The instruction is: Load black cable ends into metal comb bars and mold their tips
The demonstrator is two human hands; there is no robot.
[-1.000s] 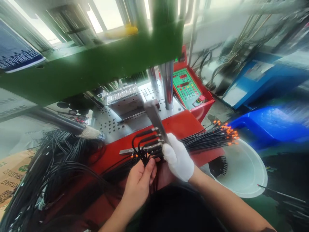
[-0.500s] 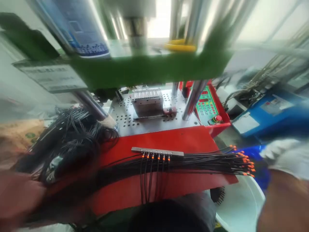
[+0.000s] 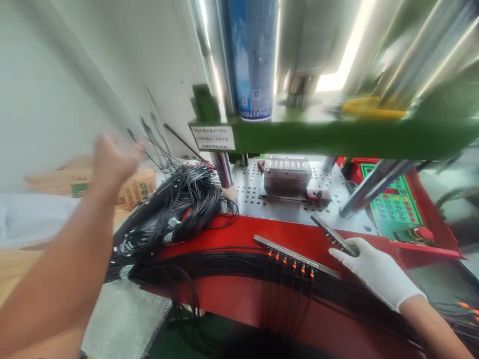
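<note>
My right hand (image 3: 374,269), in a white glove, grips one end of a short metal bar (image 3: 335,235) with small fittings along its side. It is above the red table, right of a second metal bar (image 3: 295,255). That second bar carries a row of several orange-tipped black cables and lies across a long black cable bundle (image 3: 224,264). My bare left hand (image 3: 116,157) is raised at the left, smeared by motion, near thin dark cable ends and a cardboard box. I cannot make out its fingers.
Behind the red table (image 3: 224,294) stands a green press frame (image 3: 318,137) with a metal mould block (image 3: 287,177) on a perforated plate. A coiled cable heap (image 3: 194,194) lies left of it. At the right is a control panel (image 3: 392,199) with a red button.
The view has swung left. My left hand has risen from low at the left to beside the cardboard. My right hand has come in over the table and now holds a metal bar.
</note>
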